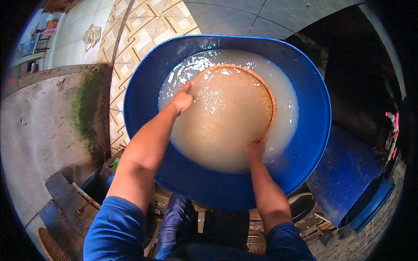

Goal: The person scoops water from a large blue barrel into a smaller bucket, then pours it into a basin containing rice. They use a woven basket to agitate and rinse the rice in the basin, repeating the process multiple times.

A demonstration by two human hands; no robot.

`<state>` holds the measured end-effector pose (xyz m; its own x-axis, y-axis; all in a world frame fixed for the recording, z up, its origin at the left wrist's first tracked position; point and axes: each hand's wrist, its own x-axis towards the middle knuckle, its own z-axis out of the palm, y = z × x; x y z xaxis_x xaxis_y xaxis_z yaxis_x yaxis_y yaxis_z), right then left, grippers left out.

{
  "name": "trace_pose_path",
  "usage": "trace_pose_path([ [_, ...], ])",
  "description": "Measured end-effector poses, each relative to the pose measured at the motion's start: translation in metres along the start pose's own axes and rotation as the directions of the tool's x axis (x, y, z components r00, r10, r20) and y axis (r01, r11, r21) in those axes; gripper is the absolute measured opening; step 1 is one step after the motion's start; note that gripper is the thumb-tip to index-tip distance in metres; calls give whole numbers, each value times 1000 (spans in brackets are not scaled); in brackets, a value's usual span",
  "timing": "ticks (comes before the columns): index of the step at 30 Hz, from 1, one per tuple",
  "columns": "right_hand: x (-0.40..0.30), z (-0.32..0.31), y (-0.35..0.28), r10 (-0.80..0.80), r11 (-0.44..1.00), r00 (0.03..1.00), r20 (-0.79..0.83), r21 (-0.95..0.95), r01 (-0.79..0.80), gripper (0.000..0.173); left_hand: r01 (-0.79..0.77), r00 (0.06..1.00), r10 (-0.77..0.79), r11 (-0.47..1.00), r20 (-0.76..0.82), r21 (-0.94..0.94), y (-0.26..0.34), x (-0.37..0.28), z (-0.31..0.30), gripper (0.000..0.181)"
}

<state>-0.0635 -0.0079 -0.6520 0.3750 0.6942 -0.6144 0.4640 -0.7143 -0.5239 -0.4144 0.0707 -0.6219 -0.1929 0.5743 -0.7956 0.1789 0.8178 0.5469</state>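
A wide blue plastic tub (310,98) stands before me, holding cloudy, tan water (284,98) with bright glints on it. In the water lies a round, shallow basket or sieve, its orange-and-red bound rim (275,106) showing along the top and right. My left hand (183,98) grips that rim at its upper left. At its lower right, my right hand (258,148) holds the rim, with the fingers partly under the murky water. The lower left of the rim and whatever the basket contains are hidden by the water.
A mossy concrete wall (49,114) stands at the left, beside patterned floor tiles (140,32). Another blue barrel (346,173) lies at the right. Wooden boards (70,202) are at the lower left, and a dark round container (302,205) sits under the tub's right edge.
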Motion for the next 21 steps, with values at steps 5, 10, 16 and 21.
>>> trace_pose_path([
  [5,-23,4,3,65,998,993,97,-9,-65,35,-16,999,19,997,45,-70,-47,-12,-15,69],
  [10,-26,-14,15,144,980,947,288,88,-176,38,133,991,-129,984,37,-116,-17,-72,-14,65],
  [16,-5,-55,-2,95,987,920,379,-155,-38,43,185,982,-189,977,-22,-104,-39,-91,14,67],
  [21,14,-80,-31,147,938,955,257,-342,-53,43,98,995,-91,977,48,-191,-68,-58,48,72],
])
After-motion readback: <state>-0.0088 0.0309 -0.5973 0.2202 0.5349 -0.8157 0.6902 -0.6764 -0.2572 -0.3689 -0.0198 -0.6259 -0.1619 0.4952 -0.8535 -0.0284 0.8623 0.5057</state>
